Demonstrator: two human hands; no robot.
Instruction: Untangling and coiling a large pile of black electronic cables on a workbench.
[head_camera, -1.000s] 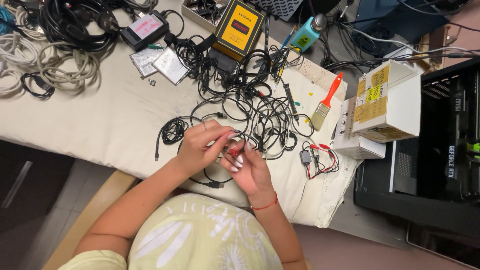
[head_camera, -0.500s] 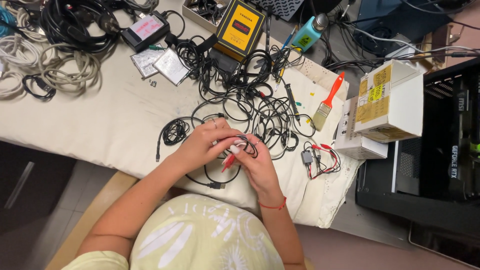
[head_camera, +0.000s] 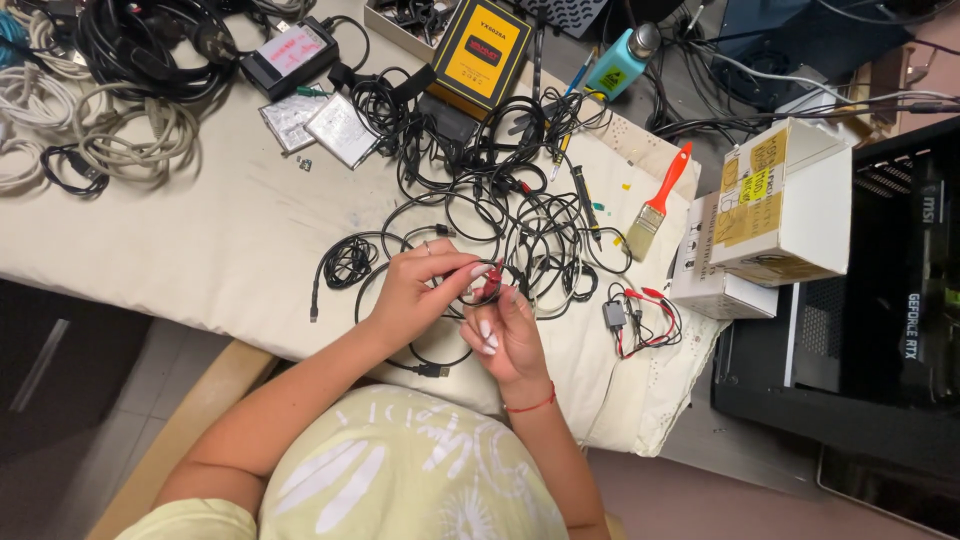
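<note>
Two hands on a small red connector near the table's front edge.
The left hand (head_camera: 415, 290) and right hand (head_camera: 505, 335) pinch the red connector (head_camera: 491, 288) in a narrow grip, beside tangled black cables (head_camera: 500, 215).

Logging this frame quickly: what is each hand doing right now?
Left hand: closed, pinching the thin black cable near a small red clip.
Right hand: fingers curled, holding the same cable at the clip.

Head view – steep downward, close over table (head_camera: 200, 250)
</note>
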